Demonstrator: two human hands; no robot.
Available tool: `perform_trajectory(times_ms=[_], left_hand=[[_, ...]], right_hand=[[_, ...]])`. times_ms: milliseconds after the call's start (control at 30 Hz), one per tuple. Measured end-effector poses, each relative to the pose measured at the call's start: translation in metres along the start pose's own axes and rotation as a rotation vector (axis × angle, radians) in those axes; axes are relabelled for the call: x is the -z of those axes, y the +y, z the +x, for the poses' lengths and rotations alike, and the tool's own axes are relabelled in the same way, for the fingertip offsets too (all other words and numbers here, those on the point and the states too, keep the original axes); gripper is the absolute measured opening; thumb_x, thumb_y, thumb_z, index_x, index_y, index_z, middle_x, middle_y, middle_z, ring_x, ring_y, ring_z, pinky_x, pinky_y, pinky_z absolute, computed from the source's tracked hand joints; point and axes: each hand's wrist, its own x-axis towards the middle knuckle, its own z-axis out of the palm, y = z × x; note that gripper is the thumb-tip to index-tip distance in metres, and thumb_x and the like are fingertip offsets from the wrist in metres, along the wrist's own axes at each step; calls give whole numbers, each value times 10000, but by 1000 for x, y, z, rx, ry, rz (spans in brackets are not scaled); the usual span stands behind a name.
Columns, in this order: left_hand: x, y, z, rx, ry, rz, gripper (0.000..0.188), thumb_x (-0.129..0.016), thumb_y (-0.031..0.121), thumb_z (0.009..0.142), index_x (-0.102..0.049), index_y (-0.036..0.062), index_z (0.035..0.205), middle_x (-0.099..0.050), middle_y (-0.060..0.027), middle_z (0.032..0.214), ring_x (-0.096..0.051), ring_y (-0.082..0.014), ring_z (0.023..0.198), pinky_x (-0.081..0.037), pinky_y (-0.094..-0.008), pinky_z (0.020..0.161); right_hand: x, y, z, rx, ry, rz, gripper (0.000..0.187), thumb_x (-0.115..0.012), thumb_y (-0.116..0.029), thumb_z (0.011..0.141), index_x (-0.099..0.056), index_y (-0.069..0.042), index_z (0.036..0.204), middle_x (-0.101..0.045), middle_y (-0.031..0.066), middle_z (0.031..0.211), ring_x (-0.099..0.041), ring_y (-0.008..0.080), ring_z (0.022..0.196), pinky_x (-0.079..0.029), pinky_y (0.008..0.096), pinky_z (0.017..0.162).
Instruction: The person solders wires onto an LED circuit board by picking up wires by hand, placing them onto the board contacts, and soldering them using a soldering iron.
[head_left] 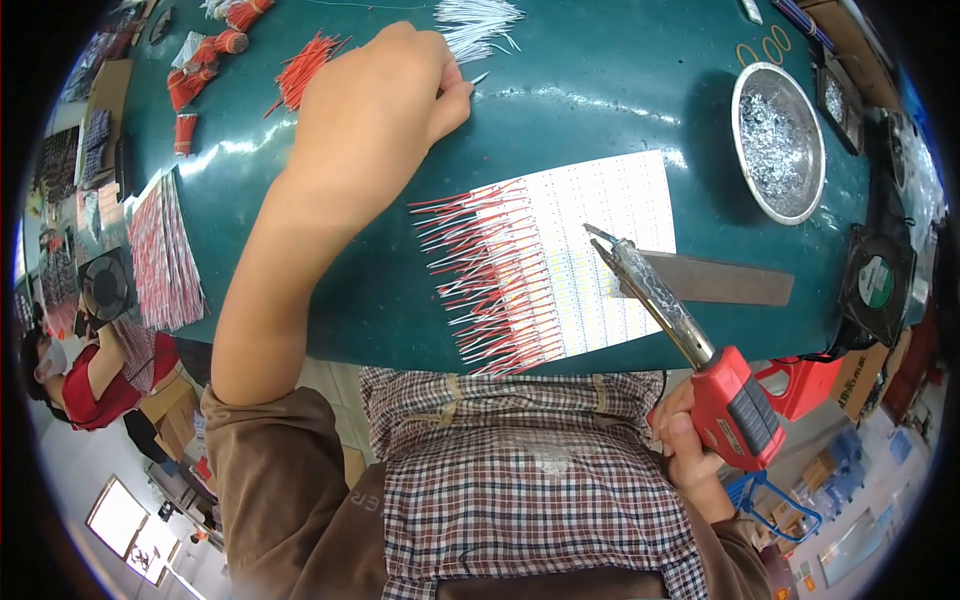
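My left hand [385,100] reaches over the green table near the far side, with its thumb and fingers pinched together. A short pale wire end [481,78] pokes out beside the fingertips. Loose white wires [477,28] lie just beyond this hand, and a heap of red wires [303,72] lies to its left. My right hand [685,445] is closed round the handle of a red soldering gun [735,410]. The gun's tip points over a white LED strip panel [600,220], which has red and white wires [500,290] along its left side.
A flat metal bar [730,280] overlaps the panel's right edge. At right are a metal bowl [738,130] of silvery bits, rubber bands [770,50] and a fan [880,285]. Wired strips [165,255] and red wire bundles [205,60] lie left. A co-worker in red [95,375] sits farther left.
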Motion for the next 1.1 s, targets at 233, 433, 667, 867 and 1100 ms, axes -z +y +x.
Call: perform_trajectory(times_ms=[233,433,667,867,1100], left_hand=[[17,29,-22,54,114,-125,138,-755,96,874,-720,62,1003,-684,-62,818,-592,-207,628,-478,-332,612],[19,69,-64,-162,122,-256,217,-776,-32,761,-772,69,953,-641,-69,810,-603,-218,662,-490,-336,572],[4,78,-90,-206,124,-211,327,-784,-50,687,-780,43,1000,-611,-31,779,-575,-174,640,-448,-306,513],[1,77,-89,-218,149,-216,323,-790,-53,678,-776,48,984,-609,-29,765,-583,-179,639,-450,-304,512],[-1,76,-89,-222,149,-218,335,-793,-53,662,-777,54,979,-613,-30,766,-596,-186,644,-455,-304,517]], right_hand=[[3,3,1,71,-31,-49,80,-612,-51,945,-598,-14,875,-590,65,745,-591,181,685,-486,322,638],[9,4,-8,-13,-42,-128,63,-637,-66,936,-627,-17,897,-613,68,777,-603,182,707,-498,331,658],[14,14,-11,38,-88,-323,112,-712,-110,881,-687,-15,935,-645,92,782,-640,234,685,-516,342,657],[13,18,-12,5,-76,-345,168,-739,-129,862,-708,-18,984,-674,99,813,-663,259,689,-529,348,656],[14,21,-9,35,-112,-415,200,-745,-122,853,-720,-17,1022,-687,105,829,-677,265,711,-537,361,662]])
